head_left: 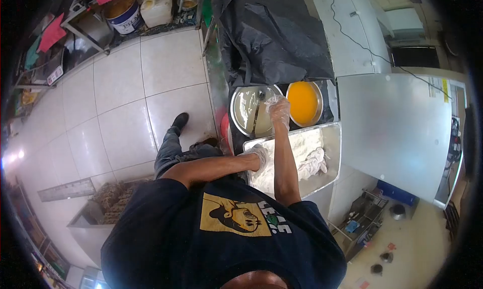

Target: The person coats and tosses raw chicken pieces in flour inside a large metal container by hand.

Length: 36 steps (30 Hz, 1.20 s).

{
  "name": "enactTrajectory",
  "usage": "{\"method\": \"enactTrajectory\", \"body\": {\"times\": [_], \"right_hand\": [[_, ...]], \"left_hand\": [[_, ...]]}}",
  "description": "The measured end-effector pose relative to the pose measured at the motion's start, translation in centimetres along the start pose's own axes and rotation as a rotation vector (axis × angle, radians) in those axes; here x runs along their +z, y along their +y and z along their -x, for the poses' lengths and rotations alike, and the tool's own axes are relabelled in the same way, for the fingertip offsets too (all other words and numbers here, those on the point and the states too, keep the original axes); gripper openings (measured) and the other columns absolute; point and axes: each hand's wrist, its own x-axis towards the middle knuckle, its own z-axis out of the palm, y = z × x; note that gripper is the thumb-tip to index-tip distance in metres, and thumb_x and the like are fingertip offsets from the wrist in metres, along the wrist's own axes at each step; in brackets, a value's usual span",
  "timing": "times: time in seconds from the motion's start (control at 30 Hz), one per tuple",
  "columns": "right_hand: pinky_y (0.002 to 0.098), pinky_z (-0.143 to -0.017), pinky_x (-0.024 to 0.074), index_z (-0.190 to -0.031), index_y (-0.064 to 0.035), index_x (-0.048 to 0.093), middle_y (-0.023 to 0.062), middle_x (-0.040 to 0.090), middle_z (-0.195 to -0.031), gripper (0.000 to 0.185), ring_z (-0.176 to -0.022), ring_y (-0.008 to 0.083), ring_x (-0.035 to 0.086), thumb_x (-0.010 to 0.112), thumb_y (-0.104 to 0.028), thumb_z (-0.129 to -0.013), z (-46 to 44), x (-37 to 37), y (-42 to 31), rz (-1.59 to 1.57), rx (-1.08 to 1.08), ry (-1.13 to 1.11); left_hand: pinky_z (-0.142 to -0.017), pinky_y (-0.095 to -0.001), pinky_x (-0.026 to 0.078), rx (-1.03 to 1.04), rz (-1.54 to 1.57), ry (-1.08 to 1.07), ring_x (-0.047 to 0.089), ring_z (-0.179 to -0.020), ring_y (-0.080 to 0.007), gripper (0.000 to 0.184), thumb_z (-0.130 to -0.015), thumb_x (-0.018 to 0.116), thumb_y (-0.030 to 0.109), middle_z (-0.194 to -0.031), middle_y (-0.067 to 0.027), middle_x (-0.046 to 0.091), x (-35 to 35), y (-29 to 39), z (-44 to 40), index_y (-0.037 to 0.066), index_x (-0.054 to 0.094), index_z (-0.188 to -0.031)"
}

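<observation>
My right hand [279, 111], in a clear plastic glove, is over the right rim of a round metal bowl [241, 108] of pale, shiny liquid. Its fingers are curled; whatever they may hold cannot be made out. A dark, narrow strip [257, 117] crosses the bowl, perhaps a handle or a reflection. My left hand [260, 157], gloved too, is at the left side of a metal tray [333, 161] of white powder; its fingers are unclear. A white, crumpled clump [313, 163] lies in the powder. Beside the first bowl stands another [304, 104] with bright orange-yellow liquid.
Black plastic sheeting [282, 35] covers the surface beyond the bowls. A large pale panel [397, 133] stands at the right. Part of a red container [225, 130] shows left of the bowls. Tiled floor [123, 108] spreads leftward, toward a shelf with a bucket [123, 17] and a jug [157, 7].
</observation>
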Motion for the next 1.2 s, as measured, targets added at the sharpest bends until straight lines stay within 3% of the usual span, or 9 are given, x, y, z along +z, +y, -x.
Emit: {"method": "enactTrajectory", "body": {"times": [0.2, 0.3, 0.4, 0.5, 0.6, 0.83, 0.93, 1.0, 1.2], "right_hand": [[0.0331, -0.061, 0.0471, -0.076, -0.0113, 0.064, 0.0081, 0.063, -0.082, 0.015, -0.075, 0.0215, 0.062, 0.050, -0.016, -0.077, -0.4, 1.2, -0.5, -0.344, 0.321, -0.142], [0.0336, -0.059, 0.0471, -0.074, -0.0075, 0.065, 0.0113, 0.063, -0.072, 0.018, -0.073, 0.0204, 0.063, 0.053, -0.022, -0.077, -0.1, -0.3, -0.8, 0.068, 0.032, -0.090], [0.0354, -0.058, 0.0456, -0.071, -0.0071, 0.062, 0.0110, 0.060, -0.070, 0.018, -0.066, 0.0242, 0.060, 0.050, -0.018, -0.077, 0.1, 0.2, -0.1, -0.491, 0.263, -0.055], [0.0348, -0.059, 0.0458, -0.070, -0.0093, 0.063, 0.0096, 0.061, -0.070, 0.018, -0.068, 0.0227, 0.061, 0.052, -0.020, -0.077, 0.2, 0.7, 0.9, -0.454, 0.272, -0.104], [0.0343, -0.059, 0.0458, -0.072, -0.0094, 0.064, 0.0098, 0.062, -0.071, 0.018, -0.068, 0.0225, 0.061, 0.053, -0.023, -0.077, 0.6, -0.6, 1.7, -0.480, 0.303, -0.082], [0.0346, -0.061, 0.0471, -0.077, -0.0136, 0.066, 0.0044, 0.063, -0.074, 0.013, -0.069, 0.0201, 0.061, 0.054, -0.019, -0.077, 1.4, 2.2, 3.1, -0.481, 0.203, 0.107], [0.0316, -0.062, 0.0482, -0.076, -0.0113, 0.066, 0.0026, 0.065, -0.076, 0.008, -0.068, 0.0190, 0.061, 0.060, -0.009, -0.072, 3.6, -0.5, 4.8, -2.157, 0.073, 0.407], [0.0300, -0.062, 0.0477, -0.071, -0.0032, 0.064, 0.0049, 0.064, -0.073, 0.006, -0.066, 0.0172, 0.060, 0.066, -0.003, -0.066, 5.9, -10.4, 6.0, -1.413, 0.546, 0.347], [0.0241, -0.059, 0.0470, -0.072, 0.0005, 0.064, 0.0083, 0.064, -0.070, 0.007, -0.063, 0.0132, 0.059, 0.063, 0.000, -0.065, 14.3, -19.0, 8.5, -1.334, 0.882, 0.316]], "left_hand": [[-0.059, -0.0399, 0.047, -0.005, 0.011, 0.060, 0.062, -0.078, -0.0223, 0.042, -0.065, 0.061, 0.029, -0.092, -0.0122, 0.062, 1.1, -0.2, -0.5, 0.006, 0.063, -0.099], [-0.082, -0.0423, 0.043, -0.021, 0.192, 0.079, 0.058, -0.094, -0.0293, 0.036, -0.060, 0.057, 0.015, -0.100, -0.0187, 0.060, 1.6, -0.2, -0.5, 0.001, 0.065, -0.093], [-0.082, -0.0407, 0.044, -0.048, 0.210, 0.054, 0.058, -0.094, -0.0284, 0.035, -0.061, 0.058, 0.015, -0.101, -0.0173, 0.060, 2.2, -0.4, -0.7, 0.003, 0.065, -0.093], [-0.060, -0.0425, 0.047, -0.071, -0.021, 0.026, 0.061, -0.081, -0.0257, 0.053, -0.059, 0.062, 0.025, -0.097, -0.0167, 0.061, 6.7, -0.5, -3.6, -0.001, 0.058, -0.105], [-0.078, -0.0387, 0.046, -0.069, -0.003, 0.164, 0.058, -0.092, -0.0253, 0.034, -0.061, 0.061, 0.019, -0.101, -0.0111, 0.061, 6.0, 0.2, -2.8, 0.009, 0.066, -0.093], [-0.068, -0.0398, 0.048, -0.055, 0.048, 0.028, 0.060, -0.084, -0.0255, 0.031, -0.060, 0.060, 0.019, -0.095, -0.0142, 0.062, -2.9, 0.0, 2.2, 0.007, 0.066, -0.088], [-0.075, -0.0383, 0.045, 0.076, 0.078, 0.288, 0.059, -0.087, -0.0239, 0.030, -0.070, 0.052, 0.019, -0.092, -0.0115, 0.063, 16.5, -2.6, -6.7, 0.007, 0.063, -0.095], [-0.075, -0.0372, 0.047, 0.218, 0.031, 0.334, 0.058, -0.094, -0.0226, 0.032, -0.063, 0.059, 0.020, -0.100, -0.0159, 0.061, 7.1, -2.0, -1.8, 0.008, 0.065, -0.092], [-0.079, -0.0371, 0.046, 0.012, 0.035, 0.131, 0.056, -0.099, -0.0246, 0.034, -0.065, 0.058, 0.019, -0.103, -0.0167, 0.060, 0.3, 0.2, 0.1, 0.007, 0.064, -0.096]]}}
